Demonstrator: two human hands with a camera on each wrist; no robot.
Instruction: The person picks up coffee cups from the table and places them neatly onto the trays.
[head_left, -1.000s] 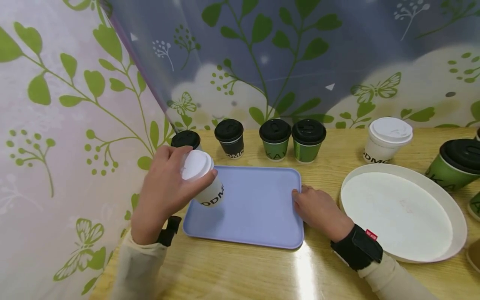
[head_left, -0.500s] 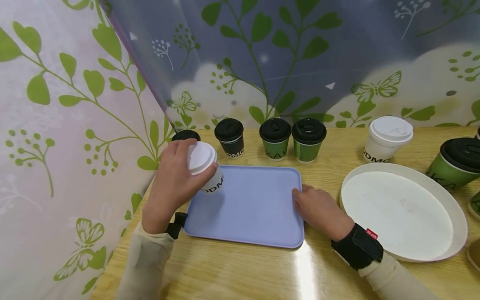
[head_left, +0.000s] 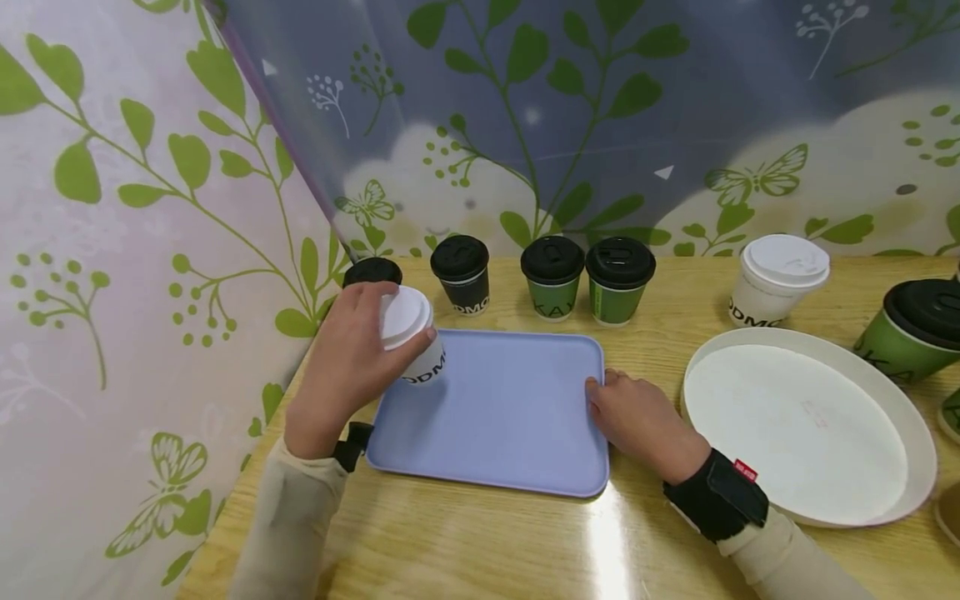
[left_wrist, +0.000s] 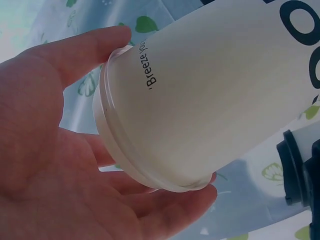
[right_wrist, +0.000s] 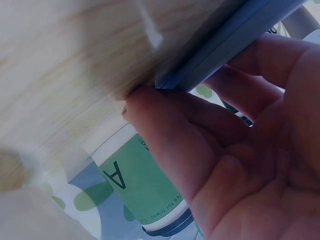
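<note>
My left hand (head_left: 341,371) grips a white paper coffee cup (head_left: 427,362) around its white lid, thumb on one side and fingers on the other. This cup is over the back left part of a lavender rectangular tray (head_left: 510,417). In the left wrist view the cup (left_wrist: 210,100) has dark lettering, and the thumb and fingers wrap the lid's rim. My right hand (head_left: 645,421) pinches the tray's right edge. The right wrist view shows the tray's rim (right_wrist: 215,50) between thumb and fingers.
Along the wall stand a black cup (head_left: 461,279), two green cups (head_left: 551,287) with black lids, and a white cup (head_left: 772,287). Another black-lidded cup (head_left: 371,271) is partly behind my left hand. A round white tray (head_left: 802,433) and more green cups (head_left: 907,333) lie right.
My left hand has moved the white cup a little toward the back of the tray, then nearly stopped. The right hand has stayed on the tray edge.
</note>
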